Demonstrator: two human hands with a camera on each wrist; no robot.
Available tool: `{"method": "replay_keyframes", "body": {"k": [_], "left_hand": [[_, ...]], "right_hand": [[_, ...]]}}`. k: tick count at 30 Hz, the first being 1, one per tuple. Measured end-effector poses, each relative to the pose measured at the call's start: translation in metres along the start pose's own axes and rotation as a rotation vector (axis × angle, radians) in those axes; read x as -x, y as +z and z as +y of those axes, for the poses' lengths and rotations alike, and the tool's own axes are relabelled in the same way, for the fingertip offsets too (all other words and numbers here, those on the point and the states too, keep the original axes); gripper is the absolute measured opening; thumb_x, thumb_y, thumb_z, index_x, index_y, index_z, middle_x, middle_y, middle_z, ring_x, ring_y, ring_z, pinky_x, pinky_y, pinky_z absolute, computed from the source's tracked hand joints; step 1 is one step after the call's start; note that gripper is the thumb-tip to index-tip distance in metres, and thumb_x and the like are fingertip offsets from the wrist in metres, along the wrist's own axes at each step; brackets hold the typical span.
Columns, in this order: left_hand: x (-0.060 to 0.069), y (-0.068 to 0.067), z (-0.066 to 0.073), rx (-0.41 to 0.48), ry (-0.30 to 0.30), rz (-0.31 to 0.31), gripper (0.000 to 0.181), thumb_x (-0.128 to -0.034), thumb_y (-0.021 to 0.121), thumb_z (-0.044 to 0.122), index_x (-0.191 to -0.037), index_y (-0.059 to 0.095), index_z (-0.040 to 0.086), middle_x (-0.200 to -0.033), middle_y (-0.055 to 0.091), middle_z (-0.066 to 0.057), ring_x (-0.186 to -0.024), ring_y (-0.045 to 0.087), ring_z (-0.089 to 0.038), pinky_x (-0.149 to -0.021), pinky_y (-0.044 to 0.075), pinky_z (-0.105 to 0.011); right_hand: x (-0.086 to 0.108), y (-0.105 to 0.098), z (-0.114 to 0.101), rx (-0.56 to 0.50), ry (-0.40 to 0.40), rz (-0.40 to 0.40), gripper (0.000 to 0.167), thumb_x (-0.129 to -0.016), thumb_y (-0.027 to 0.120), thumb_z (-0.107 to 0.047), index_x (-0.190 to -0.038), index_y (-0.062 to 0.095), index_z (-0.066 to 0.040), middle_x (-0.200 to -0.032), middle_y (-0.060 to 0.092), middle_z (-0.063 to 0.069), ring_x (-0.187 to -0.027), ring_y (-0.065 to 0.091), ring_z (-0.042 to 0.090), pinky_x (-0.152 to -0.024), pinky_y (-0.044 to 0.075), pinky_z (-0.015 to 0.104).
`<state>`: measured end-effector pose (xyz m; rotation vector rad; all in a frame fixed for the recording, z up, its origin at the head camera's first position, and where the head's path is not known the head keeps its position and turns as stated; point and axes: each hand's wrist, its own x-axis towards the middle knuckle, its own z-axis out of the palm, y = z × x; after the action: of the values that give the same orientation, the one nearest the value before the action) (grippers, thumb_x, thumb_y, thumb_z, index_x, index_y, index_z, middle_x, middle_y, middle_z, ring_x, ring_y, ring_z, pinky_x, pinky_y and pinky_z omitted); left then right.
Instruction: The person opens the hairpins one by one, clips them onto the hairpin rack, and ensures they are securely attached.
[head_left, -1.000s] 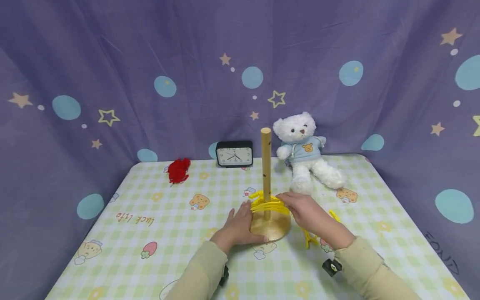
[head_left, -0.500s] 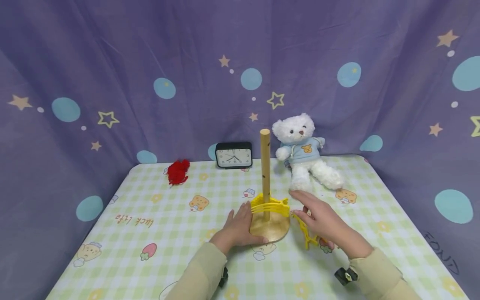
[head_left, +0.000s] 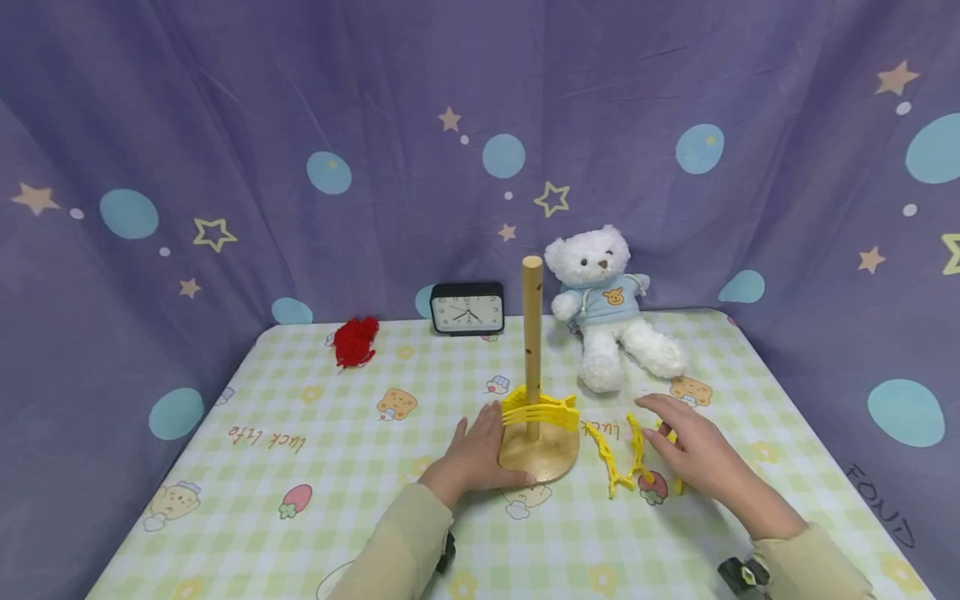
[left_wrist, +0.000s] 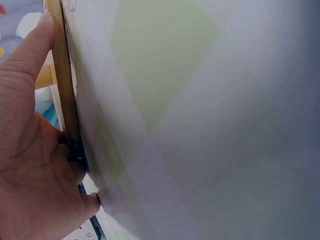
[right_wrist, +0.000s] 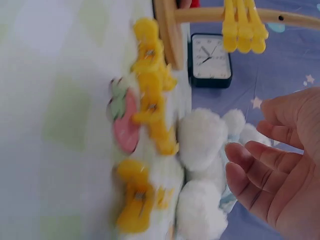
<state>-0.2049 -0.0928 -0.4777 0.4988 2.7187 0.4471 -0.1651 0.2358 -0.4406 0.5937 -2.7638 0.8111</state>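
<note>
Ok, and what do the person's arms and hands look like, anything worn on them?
Pale beige sleeves cover both forearms: left sleeve, right sleeve. The left hand and right hand are ungloved. A small black device shows by the right cuff, with a pale mark; another black piece shows by the left.

The cloth [head_left: 352,467] left of the left grip [head_left: 477,452] read "luck life"; the clock [head_left: 468,310] beyond bore hour numbers; the curtain [head_left: 879,500] past the right grip [head_left: 693,448], "FOND".

Wooden stand [head_left: 532,350], glossy plastic pieces [right_wrist: 150,82]
</note>
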Motion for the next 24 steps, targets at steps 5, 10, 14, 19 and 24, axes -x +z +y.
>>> {"method": "replay_keyframes", "body": {"k": [5,10,14,19,24], "left_hand": [[-0.002,0.002,-0.001,0.006,-0.011,0.002,0.123,-0.0738,0.064,0.075,-0.157,0.006,0.006,-0.163,-0.001,-0.007,-0.149,-0.001,-0.02,-0.119,0.0,-0.048],[0.0,-0.001,0.0,-0.001,0.0,-0.002,0.122,-0.0745,0.063,0.075,-0.156,0.006,0.004,-0.163,0.001,-0.008,-0.149,0.0,-0.021,-0.119,0.001,-0.048],[0.002,-0.004,0.002,0.0,0.006,-0.002,0.121,-0.0754,0.063,0.074,-0.156,0.007,0.004,-0.163,0.003,-0.01,-0.15,0.001,-0.022,-0.119,0.002,-0.048],[0.003,-0.004,0.001,0.006,0.006,0.002,0.121,-0.0752,0.064,0.073,-0.156,0.007,0.004,-0.163,0.003,-0.01,-0.15,0.002,-0.022,-0.119,0.002,-0.048],[0.003,-0.004,0.001,0.01,0.008,0.003,0.121,-0.0756,0.064,0.073,-0.156,0.007,0.003,-0.163,0.003,-0.01,-0.15,0.002,-0.023,-0.119,0.002,-0.049]], "right_hand": [[0.011,-0.002,0.014,0.012,0.076,-0.016,0.039,-0.091,0.069,-0.012,-0.128,0.058,-0.009,-0.127,0.057,0.013,-0.074,0.053,0.007,-0.051,0.041,0.024],[0.02,-0.007,0.023,0.024,0.146,-0.037,0.044,-0.089,0.072,-0.019,-0.129,0.058,-0.006,-0.128,0.056,0.015,-0.072,0.051,0.006,-0.05,0.041,0.024],[0.026,-0.009,0.028,0.024,0.169,-0.045,0.047,-0.089,0.072,-0.019,-0.13,0.057,-0.004,-0.124,0.057,0.015,-0.071,0.05,0.006,-0.049,0.041,0.024],[0.03,-0.007,0.03,0.03,0.216,-0.083,0.051,-0.088,0.073,-0.023,-0.132,0.056,-0.002,-0.123,0.058,0.016,-0.073,0.051,0.009,-0.053,0.041,0.027],[0.032,-0.005,0.033,0.043,0.31,-0.182,0.066,-0.084,0.075,-0.039,-0.131,0.053,0.002,-0.12,0.06,0.02,-0.077,0.055,0.016,-0.059,0.044,0.034]]}}
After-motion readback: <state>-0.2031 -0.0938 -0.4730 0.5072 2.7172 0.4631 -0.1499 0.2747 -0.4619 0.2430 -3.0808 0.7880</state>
